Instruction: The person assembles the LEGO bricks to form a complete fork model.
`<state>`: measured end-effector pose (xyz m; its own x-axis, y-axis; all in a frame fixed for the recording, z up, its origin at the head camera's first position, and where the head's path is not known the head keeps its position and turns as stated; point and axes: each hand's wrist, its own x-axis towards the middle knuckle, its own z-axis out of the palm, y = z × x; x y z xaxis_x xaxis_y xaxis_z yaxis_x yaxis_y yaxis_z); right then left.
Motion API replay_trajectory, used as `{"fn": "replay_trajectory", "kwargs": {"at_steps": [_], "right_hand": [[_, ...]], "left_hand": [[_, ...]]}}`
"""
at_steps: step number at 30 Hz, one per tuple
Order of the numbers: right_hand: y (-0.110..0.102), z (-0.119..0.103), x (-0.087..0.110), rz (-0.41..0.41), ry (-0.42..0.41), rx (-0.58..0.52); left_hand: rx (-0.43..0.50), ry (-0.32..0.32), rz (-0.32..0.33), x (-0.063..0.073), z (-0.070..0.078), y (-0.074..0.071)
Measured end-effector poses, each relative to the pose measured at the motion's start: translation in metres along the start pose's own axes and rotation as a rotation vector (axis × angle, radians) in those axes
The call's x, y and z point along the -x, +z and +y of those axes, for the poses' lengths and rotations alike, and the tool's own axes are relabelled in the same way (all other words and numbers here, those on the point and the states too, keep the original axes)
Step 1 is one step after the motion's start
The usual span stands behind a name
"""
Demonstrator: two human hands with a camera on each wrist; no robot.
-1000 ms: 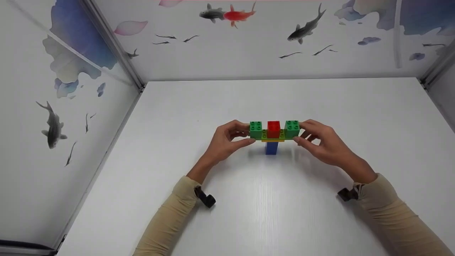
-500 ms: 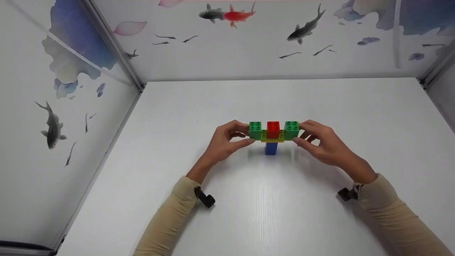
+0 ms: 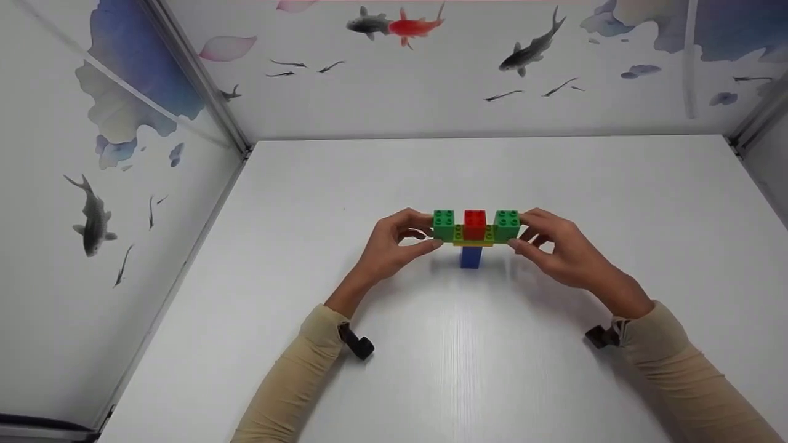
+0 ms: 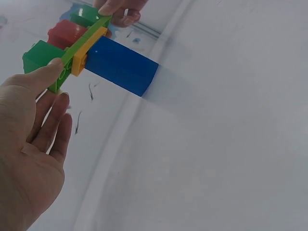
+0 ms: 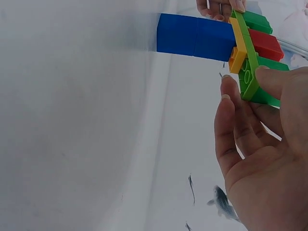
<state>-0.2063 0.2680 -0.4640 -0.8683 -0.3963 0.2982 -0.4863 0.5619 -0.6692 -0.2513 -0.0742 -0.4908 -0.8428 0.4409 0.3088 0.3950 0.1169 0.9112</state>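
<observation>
A toy-brick structure stands upright on the white table, with blue bricks [image 5: 178,36] stacked as its column. Across the column lies a short yellow plate [image 5: 238,45], and above that a longer lime-green plate [image 4: 84,44]. Along the top sit a left green brick [image 3: 443,226], a red brick [image 3: 474,225] and a right green brick [image 3: 506,225], spaced apart. My left hand [image 3: 389,251] pinches the left end between thumb and fingers. At the right end, my right hand [image 3: 563,252] does the same, its thumb against the green brick and plate.
The white table [image 3: 425,369] extends around the structure on all sides. Behind it rises a back wall [image 3: 431,104] printed with fish, and a side wall [image 3: 49,307] stands at the left. Black wrist mounts [image 3: 357,342] sit at both cuffs.
</observation>
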Motion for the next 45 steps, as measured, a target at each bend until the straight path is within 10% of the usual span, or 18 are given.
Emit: {"fn": "replay_trajectory", "kwargs": {"at_steps": [29, 45], "right_hand": [[0.001, 0.007, -0.002, 0.139, 0.001, -0.001], [0.007, 0.011, -0.003, 0.132, 0.139, -0.031]], "left_hand": [[0.032, 0.022, 0.084, 0.000, 0.002, 0.014], [0.002, -0.051, 0.196, -0.003, 0.000, 0.028]]}}
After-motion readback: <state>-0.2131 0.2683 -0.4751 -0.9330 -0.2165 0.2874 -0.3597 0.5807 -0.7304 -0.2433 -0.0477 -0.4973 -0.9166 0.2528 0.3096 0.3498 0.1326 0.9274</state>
